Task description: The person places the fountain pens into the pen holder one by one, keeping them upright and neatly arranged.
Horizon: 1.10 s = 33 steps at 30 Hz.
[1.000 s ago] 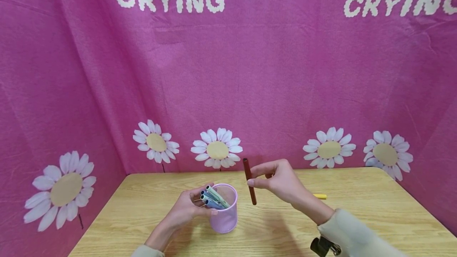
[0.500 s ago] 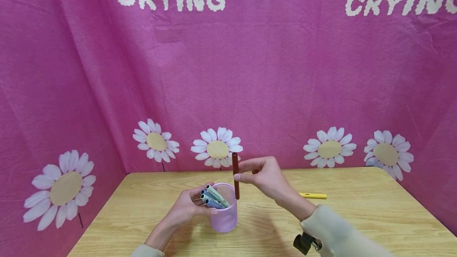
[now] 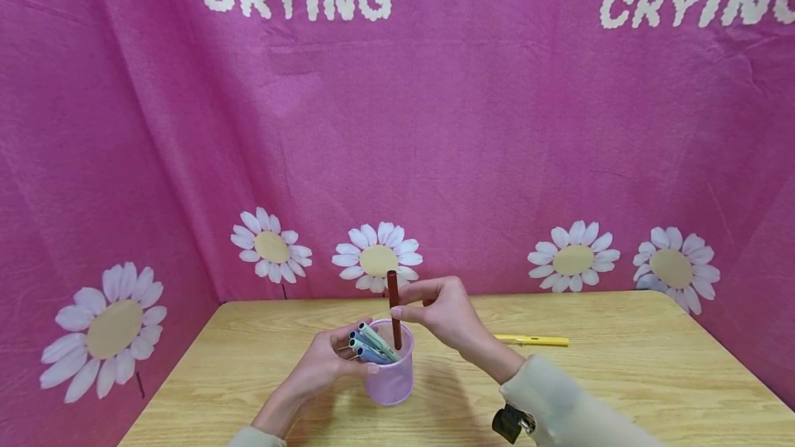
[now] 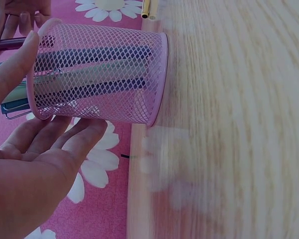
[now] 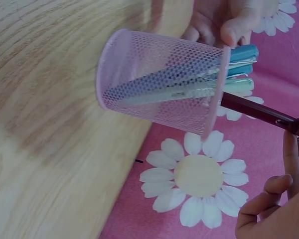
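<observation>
A pink mesh pen cup [image 3: 390, 386] stands upright on the table, and my left hand [image 3: 319, 363] holds it at the rim, thumb on the near side and fingers behind. Several blue and pale green pens [image 3: 373, 345] lean inside it toward that hand; their lower ends show through the mesh in the left wrist view. Between thumb and fingertips my right hand [image 3: 444, 312] pinches a dark red pen [image 3: 394, 295], nearly upright. Its lower end is inside the cup's mouth, as the right wrist view also shows for the red pen [image 5: 256, 110].
Behind my right forearm, a yellow pen [image 3: 543, 341] lies on the wooden table [image 3: 621, 378]. A pink cloth [image 3: 472, 157] with printed daisies and white letters hangs at the back and sides. A black clip-like device [image 3: 511, 423] is at the right sleeve.
My right hand has moved left with the red pen, from beside the cup to over it, and the pen's tip has dipped into the mouth. The left hand and cup stay put.
</observation>
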Tool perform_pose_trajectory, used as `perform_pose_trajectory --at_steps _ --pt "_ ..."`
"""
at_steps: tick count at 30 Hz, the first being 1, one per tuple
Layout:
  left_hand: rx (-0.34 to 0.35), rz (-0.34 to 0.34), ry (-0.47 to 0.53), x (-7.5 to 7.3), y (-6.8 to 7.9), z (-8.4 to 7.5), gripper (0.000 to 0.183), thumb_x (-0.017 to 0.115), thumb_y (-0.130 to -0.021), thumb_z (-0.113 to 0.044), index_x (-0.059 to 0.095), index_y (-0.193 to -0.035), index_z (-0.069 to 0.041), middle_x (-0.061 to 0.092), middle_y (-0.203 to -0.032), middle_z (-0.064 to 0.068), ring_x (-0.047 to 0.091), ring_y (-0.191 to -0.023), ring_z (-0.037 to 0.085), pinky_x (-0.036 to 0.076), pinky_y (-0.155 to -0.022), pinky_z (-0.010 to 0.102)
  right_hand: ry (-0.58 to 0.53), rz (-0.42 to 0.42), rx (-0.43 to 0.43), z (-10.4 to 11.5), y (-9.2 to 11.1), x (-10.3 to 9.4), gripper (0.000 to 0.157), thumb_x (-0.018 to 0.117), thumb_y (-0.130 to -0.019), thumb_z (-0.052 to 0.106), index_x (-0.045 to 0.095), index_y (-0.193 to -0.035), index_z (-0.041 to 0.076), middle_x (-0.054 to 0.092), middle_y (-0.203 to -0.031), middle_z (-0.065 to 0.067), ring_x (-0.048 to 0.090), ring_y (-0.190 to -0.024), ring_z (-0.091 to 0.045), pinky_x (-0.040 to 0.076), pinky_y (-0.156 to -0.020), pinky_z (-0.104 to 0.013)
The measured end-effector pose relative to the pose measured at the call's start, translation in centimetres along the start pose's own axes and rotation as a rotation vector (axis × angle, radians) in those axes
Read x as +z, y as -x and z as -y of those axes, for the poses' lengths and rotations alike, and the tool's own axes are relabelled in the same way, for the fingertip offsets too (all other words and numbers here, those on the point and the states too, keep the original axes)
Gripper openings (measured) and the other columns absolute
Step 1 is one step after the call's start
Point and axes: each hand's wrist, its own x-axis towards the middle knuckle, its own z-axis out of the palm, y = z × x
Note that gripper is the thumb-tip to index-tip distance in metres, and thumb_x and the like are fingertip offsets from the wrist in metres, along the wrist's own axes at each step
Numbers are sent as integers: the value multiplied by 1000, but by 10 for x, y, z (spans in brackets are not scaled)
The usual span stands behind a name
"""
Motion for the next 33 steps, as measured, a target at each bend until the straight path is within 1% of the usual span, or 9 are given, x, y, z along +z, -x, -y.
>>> perform_pose_trajectory --at_steps 4,9,11,13,20,22,26,29,33 --pt "0 -3 5 0 0 0 80 89 -80 1 51 -151 7 53 -152 24 60 -129 34 52 -107 43 28 -11 13 -5 2 2 21 91 -81 10 84 -100 3 80 -92 -6 65 -90 -20 46 -69 -25" --pt "-6 -5 6 0 0 -1 79 88 -81 2 52 -150 7 52 -154 24 60 -129 35 51 -109 44 59 -19 34 -9 2 4 23 91 -81 12 84 -101 5 80 -93 -3 67 -97 -17 51 -83 -34" --pt "-8 -3 5 -1 0 -2 78 88 -81 2 52 -150 7 52 -154 25 61 -128 34 51 -108 44 65 -19 39 -10 1 5 22 92 -80 12 84 -101 6 80 -92 -2 67 -97 -16 51 -84 -35" --pt "-8 -2 1 0 0 -3 77 88 -81 2 53 -150 6 52 -153 25 61 -128 35 50 -109 45 67 -17 37 -11 1 6 22 92 -80 11 84 -100 6 80 -92 -3 67 -96 -17 51 -81 -34" --pt "-10 1 -7 0 1 -2 78 88 -82 1 52 -151 7 52 -153 25 61 -129 35 50 -110 46 76 6 15 -15 2 7 20 91 -80 9 85 -99 6 80 -89 -3 61 -81 -14 42 -64 -25" --pt "-7 3 -3 0 1 -2 78 88 -82 1 52 -150 7 52 -154 25 61 -129 35 50 -109 45 78 11 12 -17 2 7 21 91 -79 9 85 -100 6 80 -88 -2 60 -79 -13 42 -62 -25" --pt "-4 13 26 0 1 -1 78 88 -82 1 50 -151 9 53 -151 27 61 -128 34 52 -107 41 89 20 12 -19 3 7 23 92 -79 11 85 -101 7 80 -89 -1 62 -82 -14 45 -65 -26" --pt "-11 16 40 0 1 -1 79 88 -83 1 49 -152 8 56 -148 28 61 -128 34 54 -104 38 98 31 8 -22 3 8 22 91 -80 11 85 -100 8 80 -89 -1 64 -83 -17 47 -66 -26" --pt "-14 16 42 0 1 0 79 88 -83 0 49 -152 8 56 -148 27 61 -128 34 54 -104 37 102 50 0 -25 4 9 19 91 -80 10 85 -99 9 80 -89 -1 64 -79 -19 46 -62 -24"
